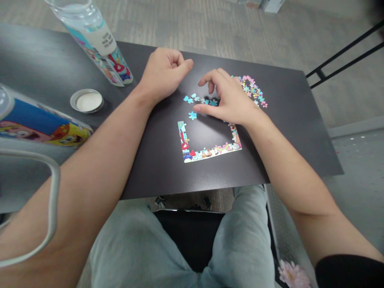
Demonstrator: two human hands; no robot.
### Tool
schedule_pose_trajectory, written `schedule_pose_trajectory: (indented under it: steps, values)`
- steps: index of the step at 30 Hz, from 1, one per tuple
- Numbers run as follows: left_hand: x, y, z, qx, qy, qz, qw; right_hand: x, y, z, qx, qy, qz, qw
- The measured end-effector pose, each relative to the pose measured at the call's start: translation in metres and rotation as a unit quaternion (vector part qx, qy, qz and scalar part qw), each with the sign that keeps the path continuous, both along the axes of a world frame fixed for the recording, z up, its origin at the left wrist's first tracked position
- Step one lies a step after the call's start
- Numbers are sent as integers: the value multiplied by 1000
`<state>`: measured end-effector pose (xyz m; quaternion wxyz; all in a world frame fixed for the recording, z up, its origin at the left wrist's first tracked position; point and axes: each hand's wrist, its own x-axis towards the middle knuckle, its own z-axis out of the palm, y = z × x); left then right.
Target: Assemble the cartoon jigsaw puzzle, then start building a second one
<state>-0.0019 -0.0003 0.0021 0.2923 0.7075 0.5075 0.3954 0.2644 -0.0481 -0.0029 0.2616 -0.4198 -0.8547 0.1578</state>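
Note:
A partly joined jigsaw border [183, 150] lies on the dark table, with its left, bottom and right sides in place. Above it sits a single blue puzzle piece [192, 115], close to my right thumb. Several loose light-blue pieces [195, 97] form a rough row between my hands. My right hand [229, 96] hovers over the end of that row, thumb and fingers apart, holding nothing I can see. Resting on the table to the left, my left hand [166, 72] has its fingers curled in and its thumb pointing right; no piece shows in it.
A heap of mixed puzzle pieces [253, 90] lies beyond my right hand, partly covered by it. On the left are a clear printed canister [102, 48], a round lid [87, 101] and a second canister [39, 120] lying near my forearm. A pale cable [54, 200] loops across the lower left.

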Motion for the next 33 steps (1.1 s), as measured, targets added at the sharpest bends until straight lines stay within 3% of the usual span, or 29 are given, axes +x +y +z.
schedule_pose_trajectory:
  steps: [6,18,25,33]
  values:
    - [0,-2,2,-3,-3,-2,1000,-15,-7,-1,-24,-16,-5,1000]
    - [0,-1,1,-11,-9,0,1000,-14,9,-13,-36,41,-26,998]
    - [0,-1,0,3,-1,-2,1000,-21,-9,8,-190,126,95,969]
    - [0,2,-3,1,8,-2,1000,-31,-30,16,-215,84,141,963]
